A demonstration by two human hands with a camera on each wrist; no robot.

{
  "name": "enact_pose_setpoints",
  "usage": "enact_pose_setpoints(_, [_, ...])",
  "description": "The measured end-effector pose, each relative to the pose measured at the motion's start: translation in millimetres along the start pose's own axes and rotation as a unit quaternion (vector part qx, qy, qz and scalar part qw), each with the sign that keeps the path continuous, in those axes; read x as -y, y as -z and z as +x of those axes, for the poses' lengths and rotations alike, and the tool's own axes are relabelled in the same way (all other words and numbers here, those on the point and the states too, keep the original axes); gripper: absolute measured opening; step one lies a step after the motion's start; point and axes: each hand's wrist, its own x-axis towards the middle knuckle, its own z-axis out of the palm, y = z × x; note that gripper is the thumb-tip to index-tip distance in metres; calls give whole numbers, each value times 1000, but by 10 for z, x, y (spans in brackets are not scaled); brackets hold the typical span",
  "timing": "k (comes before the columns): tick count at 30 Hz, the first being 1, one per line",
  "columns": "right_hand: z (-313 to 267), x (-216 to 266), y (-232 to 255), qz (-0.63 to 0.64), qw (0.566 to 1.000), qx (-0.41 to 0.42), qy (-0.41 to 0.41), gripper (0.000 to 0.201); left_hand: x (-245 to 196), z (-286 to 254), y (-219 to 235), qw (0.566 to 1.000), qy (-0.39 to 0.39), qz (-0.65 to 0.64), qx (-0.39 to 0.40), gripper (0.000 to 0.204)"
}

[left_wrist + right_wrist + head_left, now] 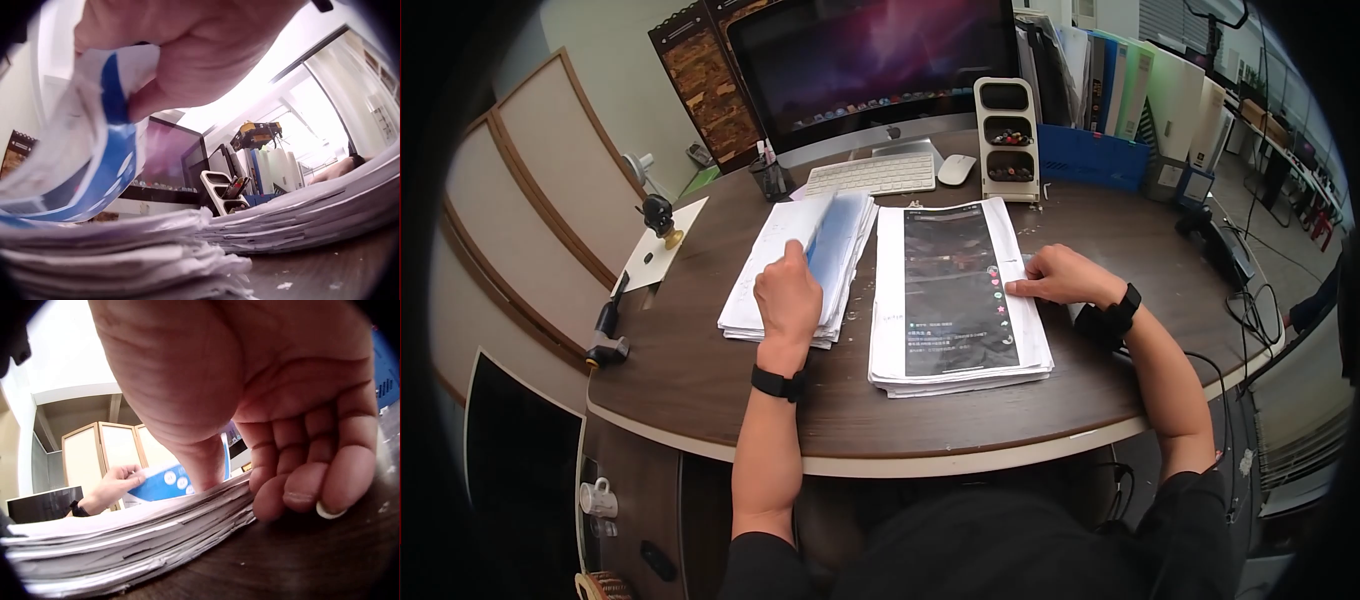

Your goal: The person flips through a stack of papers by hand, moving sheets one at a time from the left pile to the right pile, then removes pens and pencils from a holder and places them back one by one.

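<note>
My left hand [788, 302] pinches a paper sheet with blue print [120, 153] between thumb and fingers. The sheet is lifted and bends over the left stack of papers [752, 280]. To the right lies a second stack of papers [888, 340], its top page [948, 300] printed with a dark phone screenshot. At this stack's right edge is my right hand [1072, 277]. Its thumb [206, 465] lies on top, while the other fingers [306, 481] curl down beside the stack near the desk.
Behind the stacks are a keyboard [870, 174], a white mouse [956, 170], a pen cup [772, 180] and a tiered holder [1008, 188]. A monitor [870, 60] stands at the back, with binders [1135, 90] and a blue box [1090, 155] right of it. Dark cables [1255, 305] hang at right.
</note>
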Motion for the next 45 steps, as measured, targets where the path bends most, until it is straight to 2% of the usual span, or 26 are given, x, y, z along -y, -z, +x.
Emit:
enact_pose_setpoints(2, [9,-12,-14,-4,1000,4,-3,55,-87,-2,104,986,-87,-89,-113,9])
enact_pose_setpoints(3, [15,-20,-18,-5,1000,4,-5,55,-149,-8,131,986,-86,-91,-113,9])
enact_pose_setpoints(5, [20,-35,-28,14,1000,3,-3,55,-247,-52,142,938,-91,-245,-229,14])
enact_pose_setpoints(6, [17,-29,-23,13,1000,4,-3,55,-220,-68,109,925,-99,-281,-237,27])
enact_pose_setpoints(7, [13,-16,-9,18,1000,11,-10,58,-265,-67,121,925,-98,-281,-237,27])
enact_pose_setpoints(9, [10,6,6,24,999,16,-18,60,-394,-41,163,863,-67,-424,-267,38])
enact_pose_setpoints(10, [3,11,10,24,1000,16,-12,59,-393,-59,153,836,-34,-501,-220,46])
enact_pose_setpoints(11, [-9,11,14,24,1000,17,-7,58,-395,-62,140,835,-34,-503,-219,46])
enact_pose_setpoints(13, [-17,15,14,29,999,18,-11,57,-397,-67,120,838,-18,-520,-162,47])
enact_pose_setpoints(14, [-15,17,18,36,999,17,-12,57,-418,-112,187,853,20,-515,-79,47])
enact_pose_setpoints(15, [-13,13,18,36,999,15,-13,57,-362,-121,69,868,23,-493,-55,44])
enact_pose_setpoints(17, [-10,2,11,43,999,15,-11,56,-328,-160,0,875,59,-479,48,42])
enact_pose_setpoints(18, [-6,-1,20,43,999,12,-13,56,-320,-166,-21,874,56,-479,49,42])
enact_pose_setpoints(20, [-9,-6,12,46,999,13,-5,53,-317,-178,-44,843,96,-496,186,39])
enact_pose_setpoints(21, [-7,-15,2,47,999,13,-6,53,-315,-173,-40,842,96,-496,188,39])
enact_pose_setpoints(23, [3,-31,-24,29,1000,0,5,49,-321,-173,7,862,62,-421,275,37])
enact_pose_setpoints(25, [-6,-21,-47,19,1000,-4,4,51,-285,-207,-41,851,63,-427,299,35])
enact_pose_setpoints(27, [2,-20,-33,9,1000,-16,4,52,-293,-202,-26,850,27,-388,355,34])
enact_pose_setpoints(36, [-24,8,-10,53,998,-20,-5,45,-304,-162,33,830,10,-389,399,37])
enact_pose_setpoints(41, [-21,6,-25,99,992,-76,-34,47,-318,-176,41,825,3,-406,393,38])
enact_pose_setpoints(43, [-1,-27,-49,103,991,-85,-27,48,-371,-169,138,814,62,-409,407,38])
enact_pose_setpoints(45, [7,-41,-55,107,990,-95,-21,50,-372,-156,155,823,66,-395,404,35])
